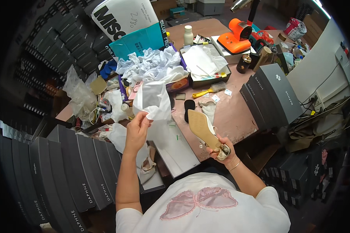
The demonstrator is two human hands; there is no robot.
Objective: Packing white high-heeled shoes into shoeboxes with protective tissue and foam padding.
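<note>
My left hand (136, 134) pinches the lower edge of a thin white sheet of tissue paper (153, 100), raised above the near left part of the table. In my right hand (226, 150) is a light-coloured shoe (201, 126), gripped at its heel end. Its tan sole faces up and its toe points away to the upper left; the far side of the shoe is hidden. A matching pale shoe (147, 169) lies in an open shoebox below my left hand, partly covered by my forearm. Beside it is a long white box panel (174, 144).
Crumpled tissue (147, 64) fills a box at the far left. A yellow-handled brush (209, 90) and a black insole (189, 108) lie mid-table. Grey shoeboxes (274, 97) stand at the right, and more (72, 163) are lined up at the left. An orange tool (235, 39) sits behind.
</note>
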